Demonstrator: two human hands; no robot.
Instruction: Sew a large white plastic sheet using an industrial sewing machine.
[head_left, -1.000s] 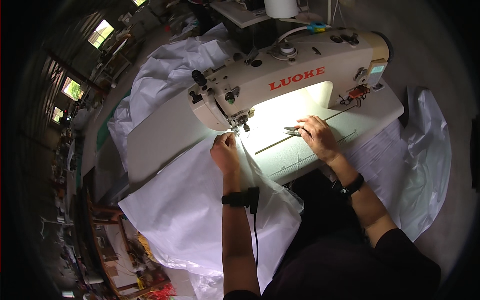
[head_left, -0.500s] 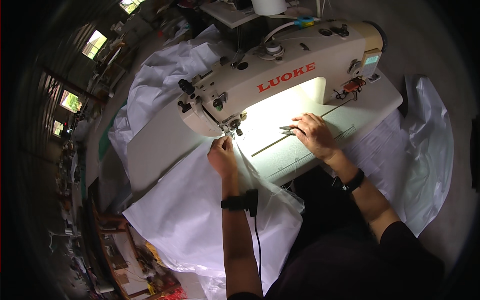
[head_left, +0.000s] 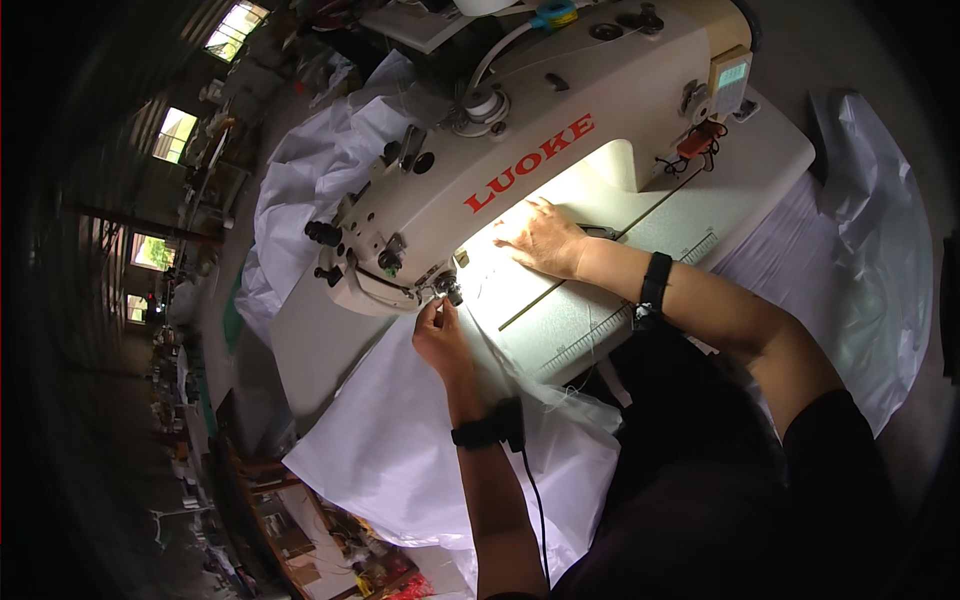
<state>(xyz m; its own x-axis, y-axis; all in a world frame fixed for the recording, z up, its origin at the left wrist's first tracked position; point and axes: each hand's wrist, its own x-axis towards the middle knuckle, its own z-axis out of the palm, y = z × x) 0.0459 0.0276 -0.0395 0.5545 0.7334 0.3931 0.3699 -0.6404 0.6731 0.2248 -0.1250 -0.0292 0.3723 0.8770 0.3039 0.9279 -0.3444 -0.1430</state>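
A white sewing machine (head_left: 640, 90) stands in front of me, its lamp lighting the bed. My left hand (head_left: 441, 340) is beside the needle and presser foot area (head_left: 445, 288), thumb and fingers pinched together. What they hold, if anything, is too small to make out. White sheet material (head_left: 370, 450) hangs from the bed below that hand. Under the machine's arm, my right hand (head_left: 548, 238) reaches in with fingers stretched out in the bright light; its fingertips are partly washed out. Thread snips (head_left: 600, 232) lie on the bed behind my right wrist.
More white material is heaped (head_left: 320, 160) behind the machine, and another sheet (head_left: 870, 270) hangs at the right. A control box with a small display (head_left: 730, 80) sits on the machine's right end. A wooden-framed rack (head_left: 290, 520) stands at the lower left.
My right hand has let go of the thread snips and moved left, farther under the machine's arm. The left hand stays by the needle area. The view has shifted slightly.
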